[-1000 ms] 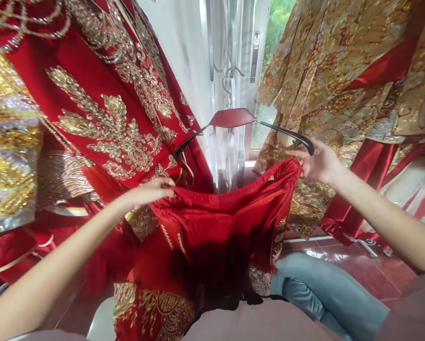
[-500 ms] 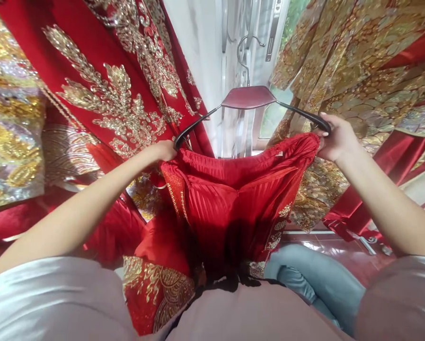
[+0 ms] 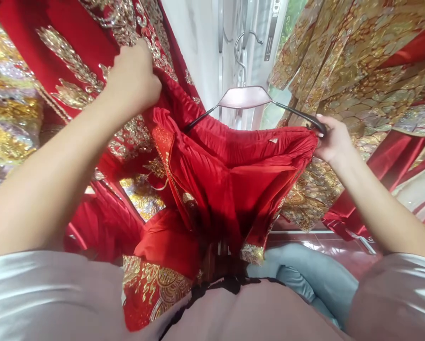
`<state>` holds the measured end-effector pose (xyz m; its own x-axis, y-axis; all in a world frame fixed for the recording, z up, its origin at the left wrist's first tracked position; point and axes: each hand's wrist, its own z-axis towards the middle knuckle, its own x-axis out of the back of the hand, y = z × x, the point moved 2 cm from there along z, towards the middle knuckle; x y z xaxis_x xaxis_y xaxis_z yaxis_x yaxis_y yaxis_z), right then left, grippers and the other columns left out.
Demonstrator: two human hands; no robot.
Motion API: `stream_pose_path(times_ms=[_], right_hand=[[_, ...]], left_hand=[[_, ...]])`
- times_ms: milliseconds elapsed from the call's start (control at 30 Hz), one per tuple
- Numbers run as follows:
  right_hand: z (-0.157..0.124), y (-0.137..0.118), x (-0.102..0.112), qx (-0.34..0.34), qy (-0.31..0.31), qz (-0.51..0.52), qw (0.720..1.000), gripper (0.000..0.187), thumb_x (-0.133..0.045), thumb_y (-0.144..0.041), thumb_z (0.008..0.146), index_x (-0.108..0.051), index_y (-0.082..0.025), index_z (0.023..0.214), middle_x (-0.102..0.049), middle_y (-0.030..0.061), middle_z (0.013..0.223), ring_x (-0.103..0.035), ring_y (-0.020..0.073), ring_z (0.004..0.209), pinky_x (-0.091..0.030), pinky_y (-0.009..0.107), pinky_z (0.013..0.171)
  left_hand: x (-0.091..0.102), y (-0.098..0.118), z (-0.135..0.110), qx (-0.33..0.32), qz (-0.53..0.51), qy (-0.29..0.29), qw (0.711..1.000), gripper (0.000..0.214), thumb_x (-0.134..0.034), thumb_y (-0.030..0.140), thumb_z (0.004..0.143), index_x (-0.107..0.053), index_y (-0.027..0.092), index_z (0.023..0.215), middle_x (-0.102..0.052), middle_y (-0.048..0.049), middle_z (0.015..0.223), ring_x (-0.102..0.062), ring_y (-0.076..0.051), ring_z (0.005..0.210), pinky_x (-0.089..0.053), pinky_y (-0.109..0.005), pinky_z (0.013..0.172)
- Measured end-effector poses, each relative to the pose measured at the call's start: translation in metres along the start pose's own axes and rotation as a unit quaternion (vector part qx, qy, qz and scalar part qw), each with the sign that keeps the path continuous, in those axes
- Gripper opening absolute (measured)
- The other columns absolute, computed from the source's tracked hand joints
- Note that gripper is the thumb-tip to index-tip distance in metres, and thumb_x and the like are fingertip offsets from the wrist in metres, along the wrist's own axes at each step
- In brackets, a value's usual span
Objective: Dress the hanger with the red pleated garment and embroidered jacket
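A red skirt [image 3: 212,175] with a gathered waistband and gold-trimmed edges hangs spread out in front of me. At the upper left, my left hand [image 3: 136,73] is closed, pulling one side of its waistband up and outward past the hanger's arm. The hanger [image 3: 245,97] has a pale shiny middle, black arms and a metal hook at the top. My right hand [image 3: 335,139] pinches the hanger's right end together with the waistband corner there. The hanger's left tip is hidden behind the red cloth.
A red garment with gold sequins [image 3: 74,61] hangs close on the left. Gold patterned garments [image 3: 358,80] hang on the right beside a window frame [image 3: 271,33]. Across my lap lies red cloth with gold embroidery [image 3: 155,289].
My left hand has left the hanger's left end and moved up, drawing the waistband's left side with it. My right hand stays at the right end.
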<state>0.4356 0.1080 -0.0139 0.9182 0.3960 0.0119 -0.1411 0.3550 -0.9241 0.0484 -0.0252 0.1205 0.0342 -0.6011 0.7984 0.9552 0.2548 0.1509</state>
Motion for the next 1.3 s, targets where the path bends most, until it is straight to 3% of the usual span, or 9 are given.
stream_pose_path(times_ms=[133,400,500,600,700,900,1000,1100,1300], right_hand=[[-0.008,0.003,-0.015,-0.071,0.083,0.066,0.992,0.031,-0.070,-0.041,0.066,-0.043,-0.026,0.060,-0.027,-0.0055,0.041,-0.012,0.0109,0.045,-0.010,0.027,0.049],[-0.010,-0.006,-0.028,-0.093,0.149,0.155,0.972,0.035,-0.078,-0.032,0.055,-0.046,-0.023,0.068,-0.029,-0.0083,0.042,-0.015,0.0062,0.042,-0.012,0.023,0.040],[-0.009,-0.005,-0.030,-0.099,0.158,0.158,0.970,0.030,-0.073,-0.030,0.062,-0.045,-0.021,0.071,-0.030,-0.0090,0.043,-0.019,0.0044,0.038,-0.016,0.019,0.035],[-0.010,-0.002,-0.035,-0.110,0.163,0.154,0.968,0.027,-0.067,-0.031,0.068,-0.043,-0.019,0.071,-0.030,-0.0095,0.043,-0.024,0.0030,0.035,-0.021,0.015,0.033],[-0.011,0.000,-0.039,-0.114,0.158,0.151,0.969,0.026,-0.065,-0.032,0.070,-0.042,-0.018,0.070,-0.032,-0.0093,0.044,-0.028,0.0027,0.034,-0.025,0.013,0.032],[-0.020,-0.003,-0.017,-0.076,0.096,0.110,0.986,0.032,-0.073,-0.036,0.064,-0.051,-0.017,0.075,-0.050,-0.0064,0.054,-0.047,0.0047,0.044,-0.042,0.014,0.042],[-0.027,-0.013,0.003,-0.089,0.021,0.013,0.996,0.041,-0.082,-0.027,0.053,-0.058,-0.014,0.084,-0.063,-0.0011,0.071,-0.058,0.0080,0.058,-0.048,0.017,0.050],[-0.027,-0.030,0.019,-0.098,0.026,-0.075,0.992,0.044,-0.083,-0.010,0.046,-0.063,-0.014,0.085,-0.067,0.0004,0.073,-0.061,0.0085,0.061,-0.049,0.016,0.053],[-0.006,-0.061,0.032,-0.167,0.025,-0.212,0.963,0.038,-0.073,0.005,0.057,-0.066,-0.007,0.093,-0.069,0.0027,0.069,-0.062,0.0086,0.062,-0.048,0.020,0.061]], left_hand=[[-0.002,0.038,-0.045,-0.072,0.014,-0.010,0.997,0.048,-0.038,0.005,0.083,-0.038,0.005,0.131,-0.053,-0.0238,0.119,-0.052,-0.040,0.114,-0.045,-0.055,0.090],[-0.074,0.072,-0.097,-0.240,0.100,-0.206,0.943,0.038,-0.040,0.015,0.089,-0.045,0.004,0.125,-0.066,-0.0189,0.090,-0.066,-0.029,0.086,-0.050,-0.035,0.069],[-0.071,0.098,-0.088,-0.287,0.095,-0.195,0.933,0.036,-0.042,0.032,0.092,-0.056,0.008,0.115,-0.066,-0.0176,0.094,-0.064,-0.029,0.092,-0.049,-0.035,0.072],[-0.061,0.135,-0.061,-0.371,0.027,-0.048,0.927,0.039,-0.036,0.036,0.093,-0.058,0.014,0.116,-0.063,-0.0160,0.107,-0.059,-0.028,0.101,-0.047,-0.038,0.082],[-0.070,0.164,-0.030,-0.444,-0.012,0.071,0.893,0.039,-0.038,0.034,0.091,-0.062,0.013,0.114,-0.056,-0.0174,0.121,-0.046,-0.031,0.117,-0.037,-0.044,0.097],[-0.108,0.176,-0.003,-0.383,-0.095,0.024,0.919,0.051,-0.027,0.040,0.092,-0.068,0.012,0.106,-0.065,-0.0189,0.100,-0.052,-0.031,0.106,-0.030,-0.049,0.099],[-0.105,0.176,-0.005,-0.389,-0.092,0.027,0.916,0.056,-0.026,0.041,0.091,-0.069,0.008,0.105,-0.065,-0.0210,0.099,-0.053,-0.032,0.104,-0.030,-0.049,0.098],[-0.100,0.178,-0.005,-0.387,-0.095,0.018,0.917,0.055,-0.026,0.043,0.090,-0.069,0.011,0.105,-0.066,-0.0188,0.099,-0.052,-0.032,0.107,-0.031,-0.048,0.098],[-0.099,0.178,0.002,-0.389,-0.162,-0.036,0.906,0.054,-0.029,0.050,0.091,-0.069,0.017,0.105,-0.067,-0.0148,0.099,-0.048,-0.032,0.114,-0.034,-0.044,0.093]])
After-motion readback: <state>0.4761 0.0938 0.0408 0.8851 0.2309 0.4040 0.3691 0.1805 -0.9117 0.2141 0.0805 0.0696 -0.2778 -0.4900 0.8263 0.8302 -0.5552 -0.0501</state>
